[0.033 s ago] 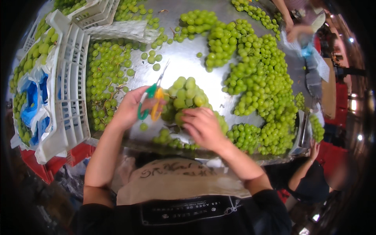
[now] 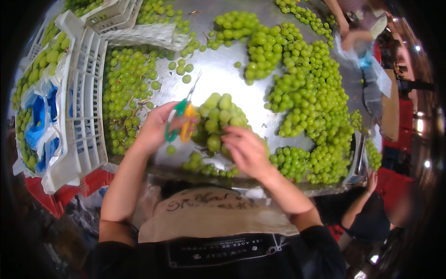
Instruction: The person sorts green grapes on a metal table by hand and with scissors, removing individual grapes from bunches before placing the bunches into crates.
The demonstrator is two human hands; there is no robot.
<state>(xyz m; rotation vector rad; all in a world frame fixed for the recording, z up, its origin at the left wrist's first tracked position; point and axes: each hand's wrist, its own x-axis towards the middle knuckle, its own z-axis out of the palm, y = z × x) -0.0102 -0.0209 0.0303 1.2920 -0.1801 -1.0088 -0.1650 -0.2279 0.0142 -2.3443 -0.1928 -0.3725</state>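
Note:
My left hand (image 2: 160,125) is closed on small scissors (image 2: 185,109) with one green and one yellow handle, their blades pointing away from me. Just right of the handles a bunch of green grapes (image 2: 220,114) is held above the metal table; its stem end is hidden, so whether the left fingers grip it too is unclear. My right hand (image 2: 247,151) is at the near right side of this bunch, fingers bent, slightly blurred and apart, the tips beside the grapes. A few grapes (image 2: 200,165) lie on the table below.
More grape bunches (image 2: 316,97) are heaped on the right of the metal table (image 2: 209,60). Loose grapes (image 2: 125,88) lie at left, beside a white plastic crate (image 2: 86,102). Another person's hands (image 2: 355,39) are at far right; a second person's hand (image 2: 371,180) is at near right.
My right hand has shifted slightly right and toward me, uncovering more grapes on the bunch. The left hand and scissors stay almost in place. At near right, the other person's grapes have moved slightly.

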